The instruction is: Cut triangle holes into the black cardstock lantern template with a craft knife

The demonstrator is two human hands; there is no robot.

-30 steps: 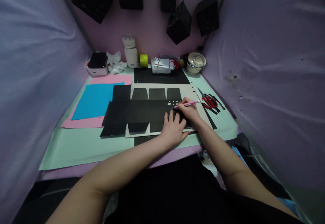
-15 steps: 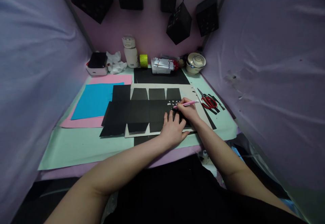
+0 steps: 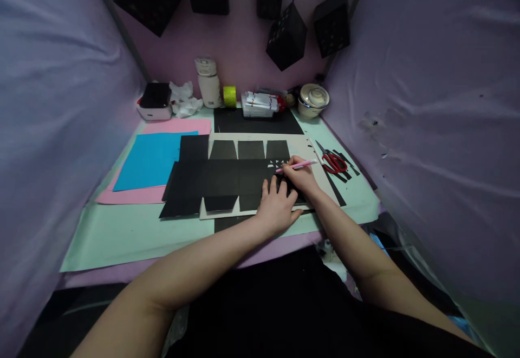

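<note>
My right hand [image 3: 301, 176] pinches a slim pink craft knife [image 3: 300, 166], its tip down on the black cardstock [image 3: 221, 177]. This cardstock is a flat box shape with flaps along both long sides. Close to the knife tip, small cut-outs [image 3: 277, 164] show pale through the black. My left hand [image 3: 278, 206] lies flat with fingers spread, pressing on the cardstock's near right part just below the knife. A pale board [image 3: 303, 144] lies under the cardstock. The knife's very tip is too small to make out.
Red-handled scissors [image 3: 333, 162] lie at the right among black paper strips [image 3: 350, 164]. Blue paper [image 3: 148, 160] rests on pink sheets [image 3: 134, 197] at the left. A white bottle [image 3: 210, 90], yellow tape roll [image 3: 229, 97] and lidded bowl [image 3: 313, 102] stand behind. Black boxes [image 3: 286, 37] hang above.
My right hand and the craft knife have shifted very slightly left. The left hand and the cardstock stay in place.
</note>
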